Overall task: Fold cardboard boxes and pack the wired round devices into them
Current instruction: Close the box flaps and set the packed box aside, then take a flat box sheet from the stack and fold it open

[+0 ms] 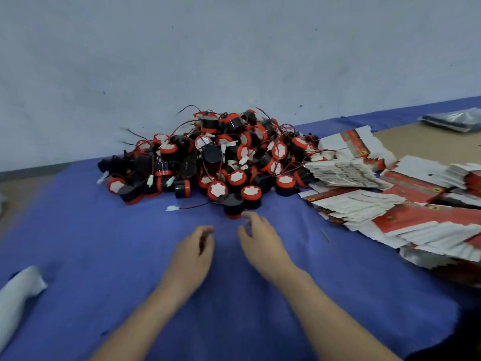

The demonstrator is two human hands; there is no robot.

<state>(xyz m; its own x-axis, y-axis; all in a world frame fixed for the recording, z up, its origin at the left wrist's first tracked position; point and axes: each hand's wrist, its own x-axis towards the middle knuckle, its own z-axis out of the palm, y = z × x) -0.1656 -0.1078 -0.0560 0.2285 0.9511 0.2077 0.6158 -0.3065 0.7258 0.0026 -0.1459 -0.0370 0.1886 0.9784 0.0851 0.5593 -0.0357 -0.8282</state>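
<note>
While left hand (194, 252) and right hand (261, 243) hover loosely curled, empty, round devices (223, 157) heaped beyond, flat boxes (390, 199), print blurred.

The pile of round devices (216, 157) hid its lower and rear units, so no count could be made, and its wires were too fine and tangled to trace. The flat cartons (416, 204) ran off the right edge, and their print was too small to read. A grey bag (453, 121) at far right and a white object (18, 295) at left were each cut by the edge. The left hand (194, 254) and right hand (263, 246) had blurred fingertips, and the 2 forearms ran off the bottom edge.
</note>
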